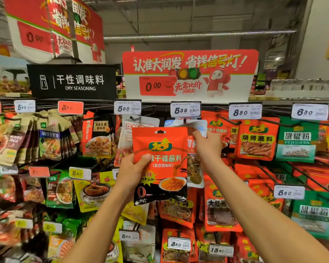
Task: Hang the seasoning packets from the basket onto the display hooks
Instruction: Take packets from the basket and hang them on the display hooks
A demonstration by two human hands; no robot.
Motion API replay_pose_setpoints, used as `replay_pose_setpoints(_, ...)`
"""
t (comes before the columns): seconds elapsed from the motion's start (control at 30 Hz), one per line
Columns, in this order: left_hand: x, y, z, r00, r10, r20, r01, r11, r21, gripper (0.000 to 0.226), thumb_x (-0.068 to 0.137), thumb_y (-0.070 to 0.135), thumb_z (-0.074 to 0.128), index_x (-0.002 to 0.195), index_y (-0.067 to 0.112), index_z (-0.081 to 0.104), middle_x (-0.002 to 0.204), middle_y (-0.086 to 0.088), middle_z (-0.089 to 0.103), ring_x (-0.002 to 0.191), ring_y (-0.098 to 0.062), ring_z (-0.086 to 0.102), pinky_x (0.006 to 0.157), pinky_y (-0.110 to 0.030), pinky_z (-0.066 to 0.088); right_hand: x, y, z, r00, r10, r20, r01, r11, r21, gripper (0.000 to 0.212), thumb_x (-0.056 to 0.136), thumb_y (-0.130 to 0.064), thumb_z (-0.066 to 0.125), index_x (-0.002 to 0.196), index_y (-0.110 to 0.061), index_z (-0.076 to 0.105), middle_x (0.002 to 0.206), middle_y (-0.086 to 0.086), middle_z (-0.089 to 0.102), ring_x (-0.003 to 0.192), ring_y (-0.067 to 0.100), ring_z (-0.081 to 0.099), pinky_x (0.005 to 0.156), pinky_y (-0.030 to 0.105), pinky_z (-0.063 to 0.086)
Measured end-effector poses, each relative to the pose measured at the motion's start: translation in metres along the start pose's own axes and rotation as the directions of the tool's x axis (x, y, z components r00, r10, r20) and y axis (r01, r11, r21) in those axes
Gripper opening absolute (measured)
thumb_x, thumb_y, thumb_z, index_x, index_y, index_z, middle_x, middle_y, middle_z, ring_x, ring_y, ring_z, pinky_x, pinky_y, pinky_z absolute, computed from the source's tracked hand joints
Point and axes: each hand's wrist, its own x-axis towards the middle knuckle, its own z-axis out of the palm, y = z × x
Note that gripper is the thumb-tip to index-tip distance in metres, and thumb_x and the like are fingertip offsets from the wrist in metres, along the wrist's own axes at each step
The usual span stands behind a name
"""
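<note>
Fingers (146, 158) of left hand (133, 169) pinch red seasoning packet (160, 164), upright before the display hooks (184, 121). Right hand (207, 147) grips the white-blue hanging packet (198, 126) behind, under the 6.39 price tag (185, 109).

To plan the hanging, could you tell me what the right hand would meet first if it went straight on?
Probably the white-and-blue plastic packet that the right hand already touches; depth is unclear.

You get bright, even store light, soft shadows. Centre sharp; left packets (27, 141) and bottom corners blurred. Wide lens bends shelf rail (160, 101) near edges.
</note>
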Motion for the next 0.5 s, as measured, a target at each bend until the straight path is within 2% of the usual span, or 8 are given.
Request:
replay_pose_setpoints(0.07, 0.001, -0.002, 0.007, 1.000, -0.012, 0.014, 0.012, 1.000, -0.019, 0.012, 0.095, 0.021, 0.066, 0.102, 0.015, 0.072, 0.093, -0.005, 0.080, 0.080, -0.021, 0.077, 0.063, -0.024, 0.058, 0.001, 0.005, -0.006, 0.998, 0.010, 0.065, -0.009, 1.000, -0.012, 0.020, 0.093, -0.035, 0.064, 0.085, -0.017, 0.069, 0.083, 0.006, 0.074, 0.081, 0.031, 0.071, 0.074, 0.046, 0.057)
replay_pose_setpoints(0.13, 0.003, -0.006, 0.020, 0.999, -0.025, 0.032, 0.026, 0.999, -0.025, 0.010, 0.096, 0.019, 0.065, 0.100, 0.015, 0.073, 0.092, -0.005, 0.080, 0.079, -0.020, 0.077, 0.062, -0.024, 0.058, 0.002, 0.012, -0.019, 0.998, 0.000, 0.059, 0.000, 1.000, -0.001, 0.021, 0.095, -0.043, 0.062, 0.103, -0.024, 0.065, 0.096, -0.003, 0.071, 0.094, 0.022, 0.070, 0.084, 0.043, 0.056)
replay_pose_setpoints(0.17, 0.004, -0.009, 0.029, 0.998, -0.031, 0.046, 0.032, 0.999, -0.022, 0.009, 0.096, 0.018, 0.064, 0.100, 0.015, 0.073, 0.091, -0.006, 0.080, 0.079, -0.020, 0.077, 0.062, -0.024, 0.058, 0.002, 0.015, -0.029, 0.999, -0.001, 0.043, 0.000, 1.000, 0.031, 0.021, 0.095, -0.044, 0.062, 0.106, -0.026, 0.062, 0.101, -0.006, 0.070, 0.098, 0.019, 0.068, 0.086, 0.042, 0.055)
replay_pose_setpoints(0.23, 0.007, -0.016, 0.052, 0.995, -0.040, 0.087, 0.040, 0.999, 0.001, 0.010, 0.097, 0.018, 0.064, 0.099, 0.014, 0.074, 0.090, -0.006, 0.079, 0.079, -0.020, 0.077, 0.063, -0.024, 0.058, 0.000, 0.020, -0.050, 0.998, 0.020, 0.061, -0.030, 0.986, 0.167, 0.016, 0.098, -0.042, 0.059, 0.100, -0.026, 0.063, 0.103, 0.003, 0.072, 0.098, 0.024, 0.069, 0.084, 0.044, 0.054)
replay_pose_setpoints(0.33, 0.012, -0.027, 0.096, 0.985, -0.069, 0.159, 0.066, 0.998, 0.023, 0.013, 0.098, 0.021, 0.064, 0.105, 0.014, 0.072, 0.095, -0.006, 0.079, 0.084, -0.022, 0.077, 0.069, -0.028, 0.059, -0.006, 0.023, -0.084, 0.989, 0.019, 0.149, -0.071, 0.934, 0.349, 0.029, 0.093, -0.046, 0.061, 0.094, -0.020, 0.072, 0.096, 0.009, 0.075, 0.086, 0.024, 0.071, 0.071, 0.038, 0.056)
replay_pose_setpoints(0.4, 0.017, -0.031, 0.127, 0.977, -0.104, 0.188, 0.102, 0.995, 0.019, 0.015, 0.098, 0.023, 0.064, 0.109, 0.014, 0.070, 0.096, -0.005, 0.079, 0.088, -0.023, 0.077, 0.073, -0.032, 0.060, -0.006, 0.020, -0.104, 0.986, 0.000, 0.164, -0.061, 0.928, 0.366, 0.029, 0.088, -0.046, 0.066, 0.096, -0.020, 0.074, 0.098, 0.009, 0.078, 0.086, 0.026, 0.075, 0.068, 0.038, 0.061)
replay_pose_setpoints(0.5, 0.022, -0.030, 0.165, 0.966, -0.105, 0.237, 0.099, 0.994, 0.034, 0.013, 0.098, 0.027, 0.064, 0.105, 0.017, 0.071, 0.095, -0.003, 0.080, 0.087, -0.023, 0.077, 0.073, -0.032, 0.059, 0.003, 0.017, -0.129, 0.998, 0.016, 0.064, -0.034, 0.957, 0.289, 0.017, 0.092, -0.037, 0.069, 0.096, -0.020, 0.070, 0.089, 0.007, 0.079, 0.081, 0.027, 0.076, 0.072, 0.048, 0.063)
